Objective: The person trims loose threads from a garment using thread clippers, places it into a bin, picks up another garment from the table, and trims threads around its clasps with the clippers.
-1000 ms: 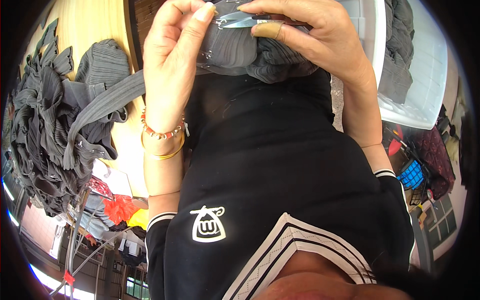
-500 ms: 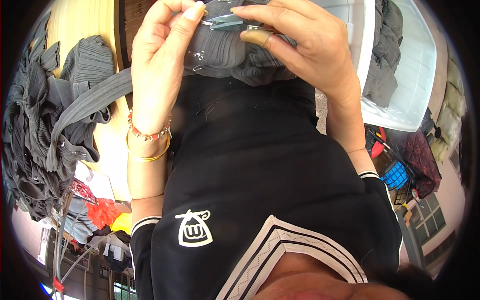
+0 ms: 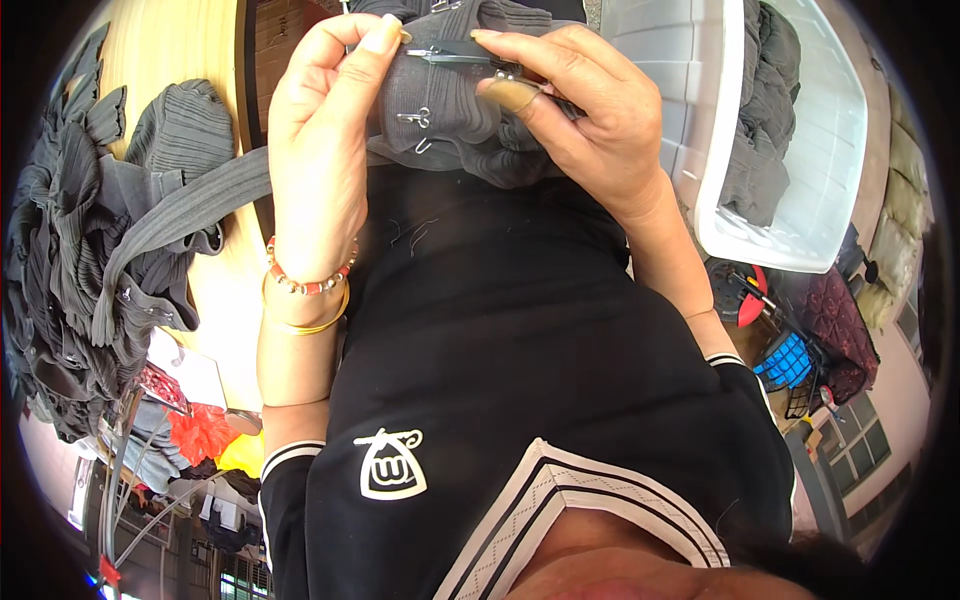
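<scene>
At the top of the head view, my left hand (image 3: 325, 125) pinches the edge of a dark grey ribbed garment (image 3: 460, 110) between thumb and forefinger. My right hand (image 3: 605, 115) grips small thread snips (image 3: 458, 57), its thumb wearing a tan finger cover (image 3: 515, 93). The blades lie together and point left, their tips beside a metal hook on the cloth near my left fingertips. Lower on the same garment sits another metal hook fastener (image 3: 414, 119). Part of the snips' handle is hidden by my right fingers. The garment rests over my lap.
Left of me, a heap of grey ribbed garments (image 3: 75, 240) lies on a light wooden table (image 3: 165, 45), one strip trailing toward my lap. On the right stands a translucent white plastic bin (image 3: 835, 150) holding more grey garments (image 3: 765, 110). Beyond it is a blue basket (image 3: 785, 358).
The snips' blades have gone from apart to together. My right hand has shifted slightly left and down, and the garment has turned a little between my hands.
</scene>
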Demonstrator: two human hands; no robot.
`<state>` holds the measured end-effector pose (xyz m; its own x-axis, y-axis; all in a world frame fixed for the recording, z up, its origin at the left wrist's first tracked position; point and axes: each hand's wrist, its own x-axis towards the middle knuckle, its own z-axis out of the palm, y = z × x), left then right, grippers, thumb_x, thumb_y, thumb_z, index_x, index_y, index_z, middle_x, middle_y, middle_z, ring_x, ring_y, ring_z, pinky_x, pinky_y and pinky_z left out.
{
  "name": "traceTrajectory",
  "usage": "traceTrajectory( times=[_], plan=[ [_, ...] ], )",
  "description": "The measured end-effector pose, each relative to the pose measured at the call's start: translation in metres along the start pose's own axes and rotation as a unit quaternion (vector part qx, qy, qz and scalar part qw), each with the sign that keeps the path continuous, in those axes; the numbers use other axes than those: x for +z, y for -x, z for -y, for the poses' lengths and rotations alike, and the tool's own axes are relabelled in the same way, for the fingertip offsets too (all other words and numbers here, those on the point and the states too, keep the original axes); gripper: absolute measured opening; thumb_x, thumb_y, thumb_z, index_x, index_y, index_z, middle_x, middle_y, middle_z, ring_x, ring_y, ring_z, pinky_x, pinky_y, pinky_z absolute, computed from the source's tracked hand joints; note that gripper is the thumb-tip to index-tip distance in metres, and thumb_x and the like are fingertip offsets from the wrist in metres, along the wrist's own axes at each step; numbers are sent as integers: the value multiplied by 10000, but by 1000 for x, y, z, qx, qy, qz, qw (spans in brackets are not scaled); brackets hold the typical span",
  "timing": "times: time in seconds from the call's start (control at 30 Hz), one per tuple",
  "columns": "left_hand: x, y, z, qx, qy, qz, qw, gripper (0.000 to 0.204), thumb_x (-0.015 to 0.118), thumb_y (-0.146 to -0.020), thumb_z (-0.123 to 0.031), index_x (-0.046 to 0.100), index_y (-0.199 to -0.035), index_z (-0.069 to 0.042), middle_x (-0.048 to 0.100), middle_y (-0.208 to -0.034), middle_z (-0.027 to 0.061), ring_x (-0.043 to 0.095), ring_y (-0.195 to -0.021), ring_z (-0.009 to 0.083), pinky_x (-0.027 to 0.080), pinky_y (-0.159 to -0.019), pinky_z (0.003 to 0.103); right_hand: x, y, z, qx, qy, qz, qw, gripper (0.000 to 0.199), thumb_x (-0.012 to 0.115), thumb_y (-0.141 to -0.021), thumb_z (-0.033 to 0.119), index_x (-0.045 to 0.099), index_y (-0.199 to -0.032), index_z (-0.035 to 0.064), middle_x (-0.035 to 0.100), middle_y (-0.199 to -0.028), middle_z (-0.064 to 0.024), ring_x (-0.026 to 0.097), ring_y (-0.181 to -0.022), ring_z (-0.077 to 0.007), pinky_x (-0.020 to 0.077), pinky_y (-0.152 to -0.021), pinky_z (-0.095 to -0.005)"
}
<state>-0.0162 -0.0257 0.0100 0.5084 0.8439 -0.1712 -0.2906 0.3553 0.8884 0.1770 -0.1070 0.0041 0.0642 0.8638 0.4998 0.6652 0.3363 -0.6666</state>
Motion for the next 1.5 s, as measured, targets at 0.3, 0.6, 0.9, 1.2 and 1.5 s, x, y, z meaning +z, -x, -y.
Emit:
traceTrajectory(
  times=[0.3, 0.6, 0.9, 1.2, 1.5],
  plan=[
    [14, 1, -3, 12, -27, -25, 999, 133, 593, -996, -149, 636, -1066, -44, 644, -954, -35, 566, -867, 13, 437, -780, 173, -2, 0, -3, 8, 42, -14, 999, 268, 808, -717, 183, 750, -976, 142, 597, -690, -6, 579, -590, -159, 469, -513, -285],
    [-4, -1, 2, 8, -8, -7, 1000, 182, 592, -992, -145, 634, -1127, -31, 680, -1049, 29, 628, -939, 76, 483, -835, 203, -15, -8, 11, 66, -80, 11, 995, 324, 805, -757, 31, 739, -1074, 41, 579, -745, 3, 431, -600, -56, 316, -508, -209],
    [0, -4, -1, -4, -87, -46, 995, 191, 603, -987, -164, 648, -1126, -40, 684, -982, -21, 569, -784, -12, 398, -654, 123, -22, -5, 11, 77, -126, 113, 983, 307, 795, -775, 91, 731, -1075, 68, 561, -710, -25, 542, -624, -117, 430, -556, -247],
    [0, -3, 0, 1, -157, -64, 986, 166, 632, -972, -196, 678, -1100, -102, 614, -849, -134, 343, -605, -55, 212, -524, 139, -21, -2, 11, 54, -57, 135, 988, 322, 788, -752, 108, 738, -1070, 111, 569, -711, -31, 556, -607, -167, 436, -548, -286],
    [-3, -4, 3, 6, -159, -61, 985, 155, 646, -963, -199, 684, -1085, -112, 575, -803, -153, 318, -598, -54, 193, -521, 145, -21, -1, 13, 47, -40, 143, 988, 331, 784, -739, 114, 736, -1066, 130, 576, -732, -31, 566, -613, -182, 452, -551, -297]
  ],
)
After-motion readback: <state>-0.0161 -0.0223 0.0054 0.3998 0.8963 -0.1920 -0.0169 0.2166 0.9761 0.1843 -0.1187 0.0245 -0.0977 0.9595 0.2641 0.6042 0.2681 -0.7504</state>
